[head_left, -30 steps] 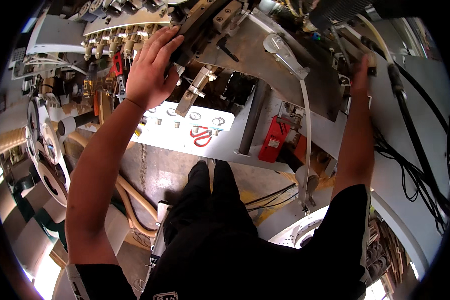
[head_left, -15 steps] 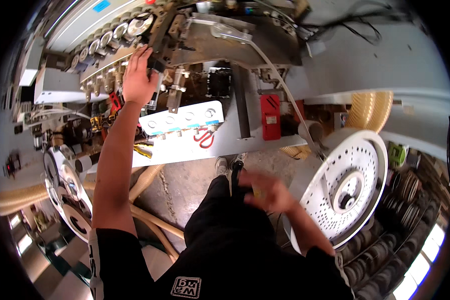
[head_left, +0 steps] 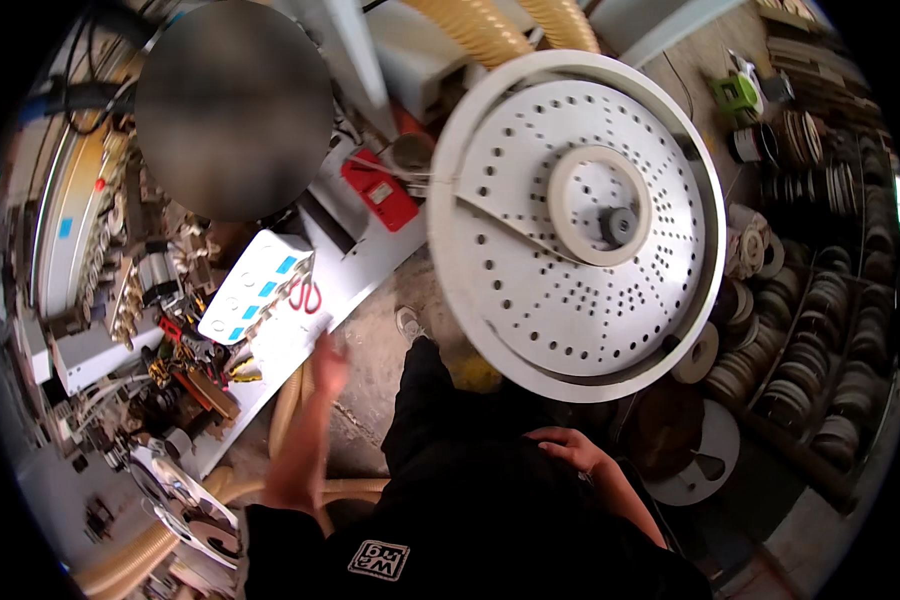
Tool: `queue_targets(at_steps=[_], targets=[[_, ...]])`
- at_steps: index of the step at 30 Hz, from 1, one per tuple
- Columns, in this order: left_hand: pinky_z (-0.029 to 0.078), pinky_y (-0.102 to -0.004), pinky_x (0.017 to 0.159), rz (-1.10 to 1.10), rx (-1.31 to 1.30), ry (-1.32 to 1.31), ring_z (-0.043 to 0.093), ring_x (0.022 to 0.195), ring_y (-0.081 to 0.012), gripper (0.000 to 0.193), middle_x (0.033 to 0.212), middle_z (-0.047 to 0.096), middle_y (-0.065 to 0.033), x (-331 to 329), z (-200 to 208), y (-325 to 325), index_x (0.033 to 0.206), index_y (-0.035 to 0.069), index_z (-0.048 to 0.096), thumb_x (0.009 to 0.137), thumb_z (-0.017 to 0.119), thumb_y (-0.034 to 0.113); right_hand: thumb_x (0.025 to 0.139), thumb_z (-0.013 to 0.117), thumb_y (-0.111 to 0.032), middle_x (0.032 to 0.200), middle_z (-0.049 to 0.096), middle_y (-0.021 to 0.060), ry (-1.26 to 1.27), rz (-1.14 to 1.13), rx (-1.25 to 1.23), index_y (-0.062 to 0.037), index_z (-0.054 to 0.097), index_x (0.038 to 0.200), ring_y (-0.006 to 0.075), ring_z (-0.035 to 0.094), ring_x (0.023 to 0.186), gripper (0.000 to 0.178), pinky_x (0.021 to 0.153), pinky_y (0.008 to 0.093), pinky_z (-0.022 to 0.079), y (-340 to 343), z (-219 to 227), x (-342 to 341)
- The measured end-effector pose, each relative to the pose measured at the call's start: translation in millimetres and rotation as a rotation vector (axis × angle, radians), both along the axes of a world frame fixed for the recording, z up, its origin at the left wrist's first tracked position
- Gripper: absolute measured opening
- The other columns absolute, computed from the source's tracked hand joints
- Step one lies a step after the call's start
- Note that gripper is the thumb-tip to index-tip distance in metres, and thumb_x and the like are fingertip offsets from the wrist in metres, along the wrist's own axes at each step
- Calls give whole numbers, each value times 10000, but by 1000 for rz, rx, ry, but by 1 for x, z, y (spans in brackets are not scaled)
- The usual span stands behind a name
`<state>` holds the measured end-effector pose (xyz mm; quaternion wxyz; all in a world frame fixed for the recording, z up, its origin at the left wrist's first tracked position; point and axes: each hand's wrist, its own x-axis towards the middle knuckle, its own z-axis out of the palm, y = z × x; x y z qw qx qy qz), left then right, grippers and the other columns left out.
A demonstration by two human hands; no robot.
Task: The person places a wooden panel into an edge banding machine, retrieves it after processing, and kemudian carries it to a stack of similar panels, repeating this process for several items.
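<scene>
My left hand (head_left: 330, 362) hangs in front of the workbench (head_left: 346, 277), just off its near edge, smeared by motion. Nothing shows in it, but its fingers are too blurred to read. My right hand (head_left: 567, 447) lies against my dark clothing at the hip, fingers stretched out and holding nothing. On the bench, close to the left hand, sits a white panel (head_left: 260, 262) with round holes and blue tape pieces. Red looped handles (head_left: 308, 297) lie beside it. A yellow-handled tool (head_left: 242, 370) rests near the bench edge.
A large white perforated reel (head_left: 515, 300) stands ahead of my right side. Behind it run ribbed yellow hoses (head_left: 475, 30). A red box (head_left: 380, 190) is on the bench. Rolls of edging (head_left: 798, 370) fill racks at right. A dark blurred disc (head_left: 233, 110) covers the far left.
My view has turned right, bringing the reel to the middle. My left hand has come off the machine and back toward me. My right hand has dropped to my hip.
</scene>
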<state>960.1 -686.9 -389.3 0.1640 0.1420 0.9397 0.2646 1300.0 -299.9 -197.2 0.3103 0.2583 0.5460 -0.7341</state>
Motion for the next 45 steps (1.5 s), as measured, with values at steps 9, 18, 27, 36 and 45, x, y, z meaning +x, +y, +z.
queue_targets(at_steps=[9,18,27,36,45], targets=[[437,-441,1012,-169,-83,-696,542,1222,-376,442,1296,594,-207,228,-25,177,1270,48,588,939,539,336,920,659,-149,1084,693,133,67,-188,456,-27,709,1095,217,655,1015,219,883,338,506,143,-44,185],[403,-426,1035,-462,-67,-311,505,1229,-353,439,1324,550,-193,324,-41,344,1290,49,562,934,500,298,933,633,-222,832,702,142,-128,-458,815,2,712,945,225,685,808,238,738,325,508,364,-56,335],[458,-412,912,-445,-90,-712,571,1029,-294,354,1129,610,-151,372,-78,572,1180,35,600,929,534,277,869,709,-261,843,693,149,230,-291,899,-52,729,906,337,672,799,213,700,407,524,530,-52,278],[514,-398,788,-680,-109,-905,636,829,-234,284,934,670,-109,338,-140,893,1069,21,638,925,568,256,935,663,-318,880,709,72,-278,-1130,381,-32,688,1109,186,658,759,335,670,337,512,698,-142,464],[502,-302,663,-479,152,-566,638,693,-135,199,819,681,-38,121,-33,1302,1011,50,665,934,592,219,946,650,-324,975,707,95,-486,-1317,306,2,653,1156,222,662,895,388,744,331,514,822,-251,523]])
